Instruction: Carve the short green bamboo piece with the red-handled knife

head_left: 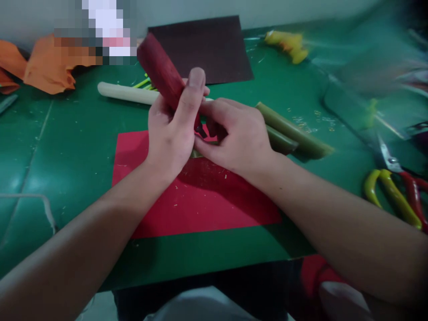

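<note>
My left hand (175,120) is closed around a dark red tube (162,67) that looks like rolled paper, its upper end tilted up to the left. The thumb presses along its side. Close against it, my right hand (237,129) has its fingers curled at the tube's lower end, by a small dark piece (200,130); what the fingertips grip is largely hidden. Beneath both hands lies a red sheet of paper (200,205) with small scraps on it. Two green tubes (297,133) rest just beyond my right hand.
A pale rod (127,93) lies behind my hands, before a dark sheet (207,49). Crumpled orange material (50,67) is at the far left. Scissors with yellow and red handles (394,191) lie at the right, near clear plastic (368,89) and a yellow item (287,43).
</note>
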A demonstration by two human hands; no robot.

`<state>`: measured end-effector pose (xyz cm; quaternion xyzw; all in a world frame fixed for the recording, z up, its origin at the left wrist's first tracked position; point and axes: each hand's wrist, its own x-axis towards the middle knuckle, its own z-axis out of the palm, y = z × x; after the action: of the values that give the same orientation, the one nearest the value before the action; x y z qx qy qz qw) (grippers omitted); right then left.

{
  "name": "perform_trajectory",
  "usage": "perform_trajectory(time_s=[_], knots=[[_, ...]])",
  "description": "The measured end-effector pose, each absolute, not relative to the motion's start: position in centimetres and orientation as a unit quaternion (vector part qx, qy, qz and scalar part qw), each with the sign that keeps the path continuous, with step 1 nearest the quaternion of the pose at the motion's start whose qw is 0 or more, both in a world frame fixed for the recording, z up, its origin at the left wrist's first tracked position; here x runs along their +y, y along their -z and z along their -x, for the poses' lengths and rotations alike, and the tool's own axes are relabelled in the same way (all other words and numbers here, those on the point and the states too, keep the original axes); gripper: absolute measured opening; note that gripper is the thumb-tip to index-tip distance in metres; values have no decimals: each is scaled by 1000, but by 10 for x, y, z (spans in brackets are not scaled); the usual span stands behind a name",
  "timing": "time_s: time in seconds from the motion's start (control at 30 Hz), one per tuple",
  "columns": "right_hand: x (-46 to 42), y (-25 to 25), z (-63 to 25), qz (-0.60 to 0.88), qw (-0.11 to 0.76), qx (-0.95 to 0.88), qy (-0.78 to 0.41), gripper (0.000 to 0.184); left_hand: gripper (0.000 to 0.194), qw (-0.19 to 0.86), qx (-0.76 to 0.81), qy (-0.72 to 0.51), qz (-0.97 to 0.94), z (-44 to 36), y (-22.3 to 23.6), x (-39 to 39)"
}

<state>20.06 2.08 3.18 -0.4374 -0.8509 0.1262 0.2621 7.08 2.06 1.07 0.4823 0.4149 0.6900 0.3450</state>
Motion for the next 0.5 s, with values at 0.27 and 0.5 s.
perform_trajectory(time_s=[0.27,0.5], knots=[[19,-34,-203,460,304,-821,-147,35,49,334,380,-670,-544,-72,-13,16],[19,-33,-204,521,347,-757,-187,20,63,305,411,-658,-553,-54,-6,35]])
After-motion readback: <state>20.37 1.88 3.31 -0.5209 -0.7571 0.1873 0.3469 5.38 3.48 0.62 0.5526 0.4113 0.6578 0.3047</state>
